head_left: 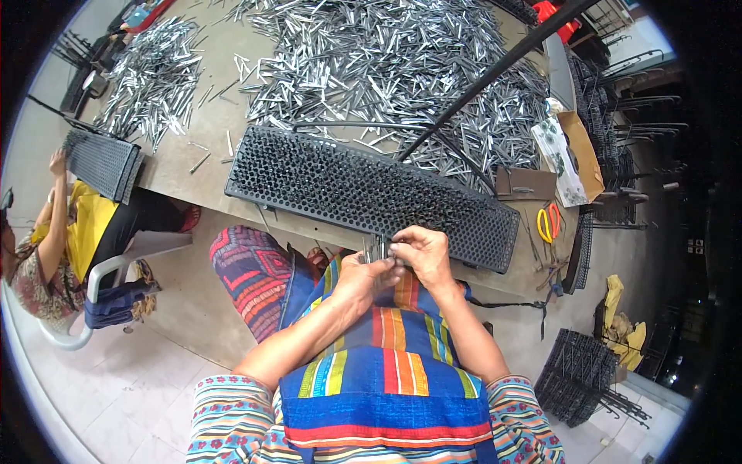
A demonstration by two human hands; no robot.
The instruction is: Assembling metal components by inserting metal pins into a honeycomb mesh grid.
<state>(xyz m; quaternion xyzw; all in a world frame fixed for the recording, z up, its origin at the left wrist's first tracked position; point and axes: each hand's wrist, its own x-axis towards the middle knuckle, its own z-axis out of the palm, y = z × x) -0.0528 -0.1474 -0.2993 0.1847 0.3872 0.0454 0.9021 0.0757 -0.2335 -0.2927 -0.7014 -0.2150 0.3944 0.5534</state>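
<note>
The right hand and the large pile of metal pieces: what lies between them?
In the head view, a black perforated tray lies between the right hand and the pile, with black rods beyond it.

A seated co-worker (48,259) in a yellow garment (91,213) is occupying a pale chair (94,282) at left, above a tiled floor (147,398). At right, scissors (549,224) with yellow and orange handles are lying near an open cardboard box (583,155), while crumpled yellow material (613,298) is resting farther out.
</note>
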